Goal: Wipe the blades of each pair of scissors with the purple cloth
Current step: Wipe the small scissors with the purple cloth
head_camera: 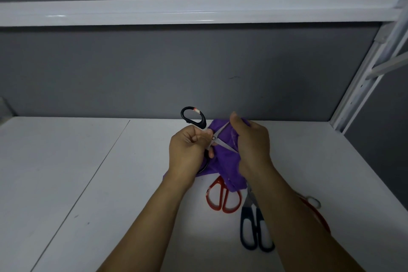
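White table (77, 183) carries red-handled scissors (223, 197), blades under the cloth's hem, and dark-handled scissors (254, 231) just beside them. Right forearm (287, 205) hides most of another red item (314, 206). Above the table, left hand (187, 148) grips black-handled scissors (194, 117), blades spread; right hand (254, 143) clutches purple cloth (225, 161) against them.

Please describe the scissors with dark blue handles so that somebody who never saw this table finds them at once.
On the white table, look below the purple cloth, left of the person's right forearm. Two pairs lie there; the dark blue scissors are the nearer, right-hand pair. Their handles are dark with pale insides, unlike the red scissors beside them.
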